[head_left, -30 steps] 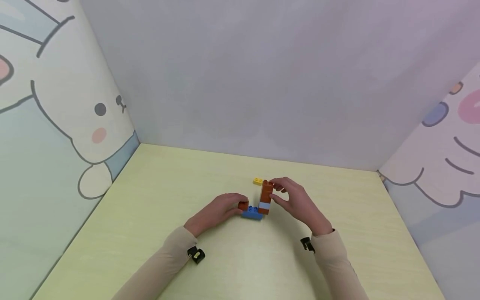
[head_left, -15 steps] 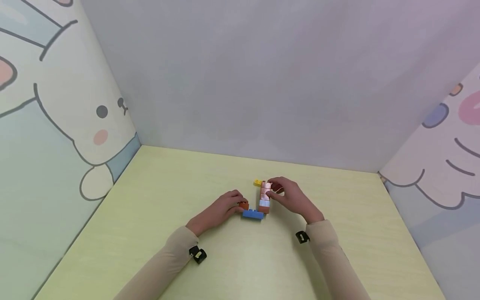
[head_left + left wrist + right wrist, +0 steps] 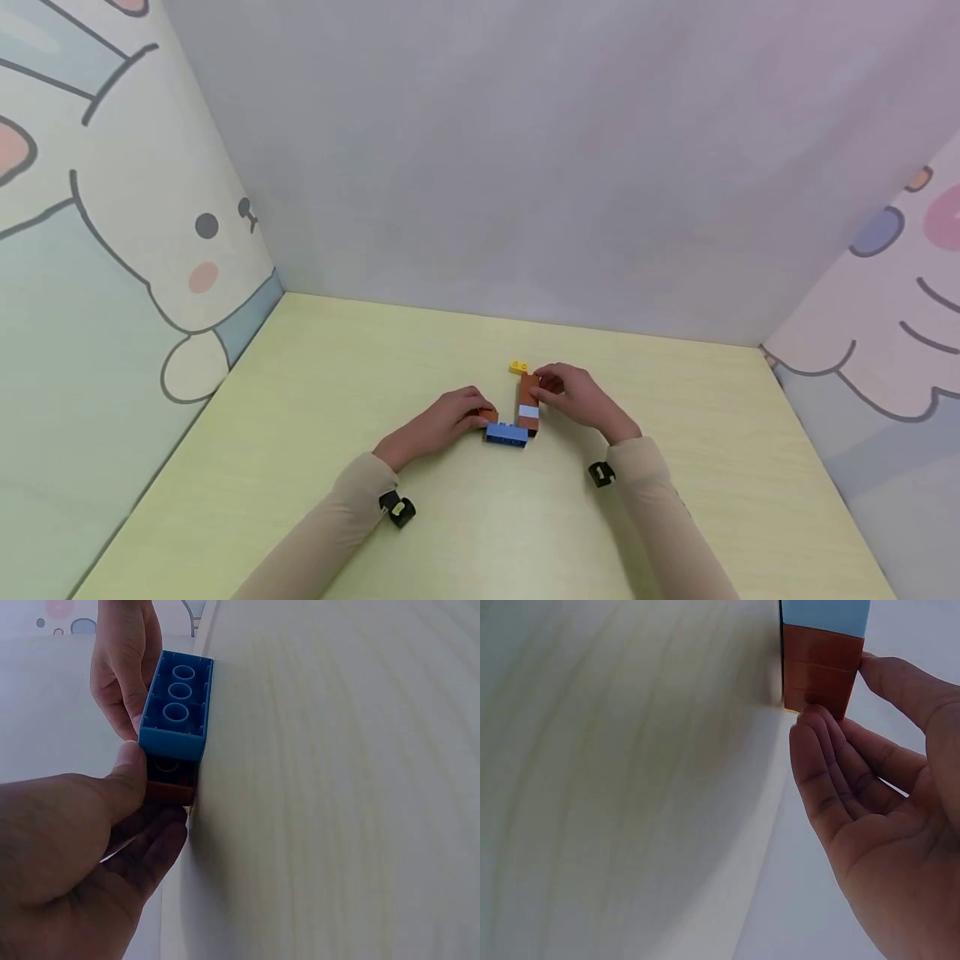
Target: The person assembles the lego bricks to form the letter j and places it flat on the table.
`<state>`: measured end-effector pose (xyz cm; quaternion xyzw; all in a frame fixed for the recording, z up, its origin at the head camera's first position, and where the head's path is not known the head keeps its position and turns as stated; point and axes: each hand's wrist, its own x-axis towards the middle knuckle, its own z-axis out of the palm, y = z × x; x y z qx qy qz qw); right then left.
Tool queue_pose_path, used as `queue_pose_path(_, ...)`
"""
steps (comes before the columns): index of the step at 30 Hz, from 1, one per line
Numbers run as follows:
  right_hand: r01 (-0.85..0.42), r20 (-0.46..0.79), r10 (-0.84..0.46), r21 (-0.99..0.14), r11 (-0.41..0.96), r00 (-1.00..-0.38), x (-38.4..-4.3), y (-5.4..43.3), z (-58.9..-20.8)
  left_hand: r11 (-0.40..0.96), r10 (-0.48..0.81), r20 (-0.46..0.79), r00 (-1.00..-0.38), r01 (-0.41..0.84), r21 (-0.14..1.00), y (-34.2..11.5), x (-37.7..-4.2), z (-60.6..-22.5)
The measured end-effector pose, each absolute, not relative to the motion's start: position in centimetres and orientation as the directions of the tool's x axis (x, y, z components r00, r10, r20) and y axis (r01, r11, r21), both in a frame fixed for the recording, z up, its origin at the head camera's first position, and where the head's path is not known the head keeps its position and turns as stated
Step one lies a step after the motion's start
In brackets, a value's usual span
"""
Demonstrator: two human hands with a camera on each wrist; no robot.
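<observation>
A blue toy brick [image 3: 507, 434] shows its hollow underside toward me in the head view, with a small reddish-brown brick [image 3: 489, 416] behind its left end. My left hand [image 3: 442, 425] pinches that brown brick between thumb and fingers. On the right, a long stack of brown bricks [image 3: 528, 389] with a light blue band [image 3: 528, 412] meets the blue brick's right end. My right hand [image 3: 581, 402] holds the far part of this stack by thumb and fingertips. Brown bricks [image 3: 819, 664] also show between thumb and fingers in the right wrist view.
A small yellow brick [image 3: 517, 367] lies just beyond the stack's far end. The pale yellow tabletop [image 3: 495, 533] extends around both hands. A grey wall [image 3: 487, 167] stands behind it, and printed cartoon panels [image 3: 202, 250] flank the sides.
The brick assembly has tipped backward, away from me. The blue brick's studs faced up before, and its hollow underside now shows. My right hand has moved slightly left and down with the stack.
</observation>
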<state>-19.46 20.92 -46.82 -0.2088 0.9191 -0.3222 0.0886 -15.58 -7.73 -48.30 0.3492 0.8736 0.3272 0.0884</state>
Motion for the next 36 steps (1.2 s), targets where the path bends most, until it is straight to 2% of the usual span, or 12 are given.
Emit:
queue_pose_path(6, -0.314, -0.045, -0.433, -0.622, 0.717, -0.900, -19.7, 20.9, -46.6, 0.551, 0.668, 0.062, -0.741, 0.549, 0.629, -7.8, -15.8, -48.3)
queue_pose_path(12, -0.329, 0.037, -0.383, -0.590, 0.737, -0.923, -20.9, 20.8, -45.9, 0.556, 0.678, 0.048, -0.733, 0.554, 0.620, -7.8, -15.9, -48.2)
queue_pose_path(16, -0.368, 0.075, -0.399, -0.568, 0.736, -0.914, -22.1, 20.2, -45.2, 0.564, 0.672, 0.040, -0.739, 0.547, 0.619, -7.9, -15.9, -48.1)
queue_pose_path(24, -0.358, -0.015, -0.443, -0.564, 0.744, -0.897, -23.7, 19.4, -45.1, 0.566, 0.674, 0.028, -0.738, 0.540, 0.623, -7.8, -15.8, -48.0)
queue_pose_path(36, -0.359, -0.065, -0.463, -0.539, 0.762, -0.884, -24.6, 18.9, -45.4, 0.563, 0.672, 0.027, -0.740, 0.534, 0.631, -7.8, -15.8, -48.1)
